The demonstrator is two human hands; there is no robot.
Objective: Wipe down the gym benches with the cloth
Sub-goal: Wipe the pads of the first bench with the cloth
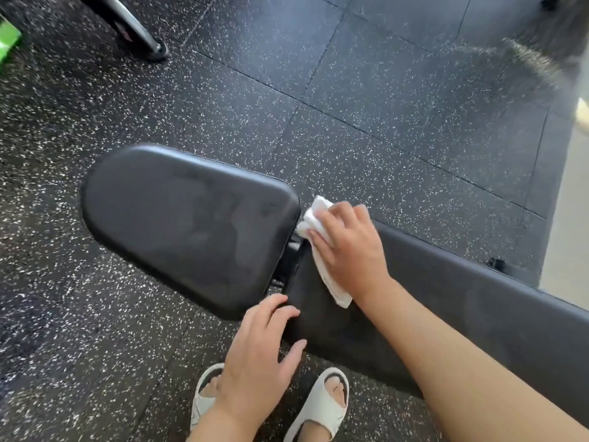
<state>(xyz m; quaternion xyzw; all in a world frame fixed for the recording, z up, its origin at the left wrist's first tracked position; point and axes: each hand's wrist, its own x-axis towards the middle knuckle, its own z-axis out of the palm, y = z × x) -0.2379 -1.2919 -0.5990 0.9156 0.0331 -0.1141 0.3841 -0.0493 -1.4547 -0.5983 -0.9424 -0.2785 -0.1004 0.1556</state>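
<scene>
Black rubber floor tiles (366,90) flecked with white spread under me in this gym, seen from above my own arms. Nearest the camera, my feet stand in pale open-toed sandals (322,406) on the tiles, just beside the bench. My left hand (258,349) rests on the near edge of the long black back pad (478,320), fingers loosely spread, thumb against the pad's side, gripping nothing. Beyond it, my right hand (347,244) presses flat on a folded white cloth (314,218), fingers straight and close together, at the end of the back pad where it meets the gap before the seat pad (188,224). The cloth sticks out past my fingertips toward the seat pad and trails back under my palm to my wrist. The seat pad shows dull smears across its surface. Farther off, a metal equipment leg (140,30) stands at upper left, near something bright green (8,43) at the frame's edge. No writing can be read anywhere.
</scene>
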